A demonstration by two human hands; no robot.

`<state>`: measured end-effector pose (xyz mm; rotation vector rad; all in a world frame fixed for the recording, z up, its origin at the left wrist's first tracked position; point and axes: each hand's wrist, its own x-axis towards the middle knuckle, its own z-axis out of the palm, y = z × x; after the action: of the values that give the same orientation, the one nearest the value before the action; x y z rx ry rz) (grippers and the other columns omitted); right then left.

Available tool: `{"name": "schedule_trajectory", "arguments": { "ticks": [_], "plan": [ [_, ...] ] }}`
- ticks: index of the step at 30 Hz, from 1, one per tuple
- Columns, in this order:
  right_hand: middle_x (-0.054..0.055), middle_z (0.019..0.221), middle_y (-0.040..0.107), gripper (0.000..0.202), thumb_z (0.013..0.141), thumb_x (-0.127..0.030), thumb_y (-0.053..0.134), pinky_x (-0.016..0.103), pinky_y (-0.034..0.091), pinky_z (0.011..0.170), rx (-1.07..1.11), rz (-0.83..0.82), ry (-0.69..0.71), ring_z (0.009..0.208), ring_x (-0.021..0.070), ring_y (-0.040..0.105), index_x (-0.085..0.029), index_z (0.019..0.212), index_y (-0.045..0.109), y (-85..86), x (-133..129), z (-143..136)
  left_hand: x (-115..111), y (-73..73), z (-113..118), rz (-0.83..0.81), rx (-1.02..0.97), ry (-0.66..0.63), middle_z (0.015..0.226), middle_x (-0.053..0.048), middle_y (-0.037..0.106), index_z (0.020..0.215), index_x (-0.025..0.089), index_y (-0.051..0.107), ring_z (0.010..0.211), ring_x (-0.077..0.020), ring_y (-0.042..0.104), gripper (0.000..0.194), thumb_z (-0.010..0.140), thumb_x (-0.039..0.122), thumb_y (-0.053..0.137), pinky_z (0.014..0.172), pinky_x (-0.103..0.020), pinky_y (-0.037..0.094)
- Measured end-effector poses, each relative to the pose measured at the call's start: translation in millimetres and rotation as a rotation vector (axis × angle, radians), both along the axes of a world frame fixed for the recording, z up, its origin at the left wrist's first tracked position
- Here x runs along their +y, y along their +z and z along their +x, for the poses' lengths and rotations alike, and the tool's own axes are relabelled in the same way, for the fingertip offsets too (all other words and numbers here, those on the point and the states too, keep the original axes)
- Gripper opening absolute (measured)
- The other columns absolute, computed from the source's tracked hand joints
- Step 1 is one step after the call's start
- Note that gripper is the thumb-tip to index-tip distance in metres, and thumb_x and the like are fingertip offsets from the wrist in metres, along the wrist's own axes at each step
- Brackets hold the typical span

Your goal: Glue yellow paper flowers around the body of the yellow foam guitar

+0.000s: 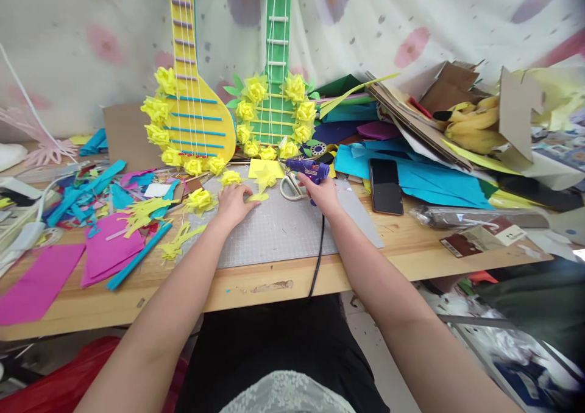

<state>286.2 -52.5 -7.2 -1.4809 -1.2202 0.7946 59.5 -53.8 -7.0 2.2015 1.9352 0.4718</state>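
Observation:
My right hand (320,190) is closed round a purple glue gun (308,169), whose black cord hangs over the table's front edge. White-handled scissors (290,189) lie just left of that hand. On the grey cutting mat (278,236) rests my left hand (234,204), its thumb and index finger apart beside a small yellow paper piece (258,197). Yellow paper flowers (200,200) lie left of it and behind it. A yellow star-shaped paper (265,176) sits between my hands, partly over a yellow sheet (273,168).
Behind stand a yellow paper instrument (201,111) and a green one (276,117), both edged with yellow flowers. Pink sheets (41,282) and blue scraps (86,194) lie left. A phone (386,186), blue sheets (439,178) and piled cardboard (518,114) are at the right.

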Motion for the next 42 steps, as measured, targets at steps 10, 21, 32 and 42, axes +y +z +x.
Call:
{"name": "schedule_trajectory", "arguments": {
  "ticks": [10,21,32,42],
  "plan": [
    [0.007,0.066,0.065,0.040,0.065,-0.056,0.064,0.031,0.050,0.065,-0.003,-0.007,0.001,0.073,0.0210,0.065,-0.017,0.071,0.065,-1.0,0.9,0.4,-8.9,-4.6,-0.3,0.066,-0.047,0.000,0.104,-0.008,0.066,0.095,0.021,0.065,0.106,-0.0280,0.055,0.019,0.083,0.031,0.055,0.093,-0.042,0.035],
    [0.006,0.063,0.065,0.038,0.065,-0.056,0.065,0.032,0.052,0.066,-0.013,-0.005,0.020,0.072,0.0208,0.065,-0.019,0.066,0.063,-3.6,1.5,-0.2,-5.3,-6.8,-1.1,0.030,-0.096,0.095,0.102,-0.011,0.064,0.081,0.021,0.061,0.107,-0.0304,0.053,0.010,0.079,0.031,0.059,0.090,-0.044,0.036],
    [0.005,0.069,0.067,0.036,0.067,-0.052,0.068,0.033,0.052,0.070,-0.090,0.015,0.314,0.073,0.0200,0.064,-0.018,0.078,0.066,-0.3,-9.7,-5.2,-2.8,-11.2,-3.0,0.050,-0.751,0.173,0.073,0.000,0.063,0.081,0.019,0.063,0.065,-0.0133,0.055,0.015,0.073,0.031,0.061,0.064,-0.026,0.043],
    [0.006,0.082,0.071,0.042,0.066,-0.053,0.069,0.036,0.050,0.080,-0.166,0.032,0.389,0.087,0.0225,0.066,-0.018,0.090,0.069,-1.0,-10.9,-8.4,-4.4,-10.5,3.8,0.045,-0.882,0.242,0.066,0.002,0.061,0.072,0.018,0.063,0.061,-0.0113,0.051,0.012,0.067,0.029,0.064,0.061,-0.024,0.041]
  ]
}}
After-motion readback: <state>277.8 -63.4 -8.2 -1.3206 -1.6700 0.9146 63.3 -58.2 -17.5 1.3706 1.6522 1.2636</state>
